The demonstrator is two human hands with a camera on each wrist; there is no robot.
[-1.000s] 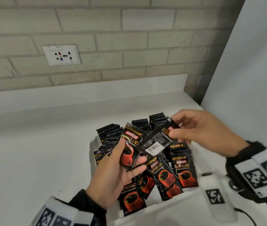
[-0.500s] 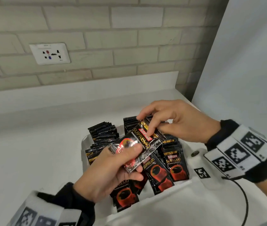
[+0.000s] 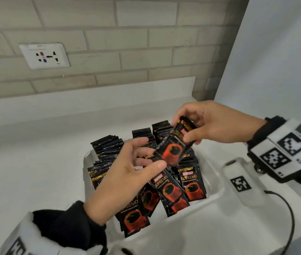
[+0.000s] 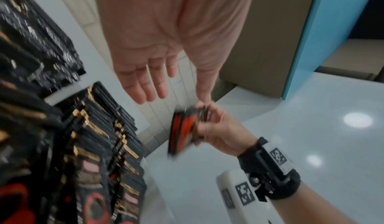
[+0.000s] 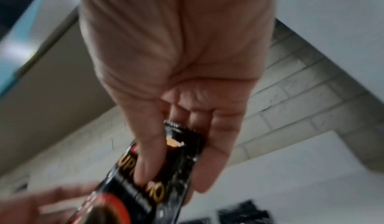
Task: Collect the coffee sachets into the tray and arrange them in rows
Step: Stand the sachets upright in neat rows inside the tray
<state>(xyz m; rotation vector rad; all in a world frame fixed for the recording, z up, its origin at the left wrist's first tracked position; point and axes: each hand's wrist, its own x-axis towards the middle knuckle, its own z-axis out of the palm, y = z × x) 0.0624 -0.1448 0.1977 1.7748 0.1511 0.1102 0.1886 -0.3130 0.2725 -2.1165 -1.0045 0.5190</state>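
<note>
sachet [image 3: 175, 146] pinched in r hand [image 3: 208, 124], l hand [image 3: 125, 170] open just below

Sachet [image 3: 173, 150] above the tray [image 3: 88, 159] is looking like glossy foil, catching light. Tray's reading as smooth matt white plastic. Wall [image 3: 127, 43] behind the tray is showing rough, matt painted brick.
</note>
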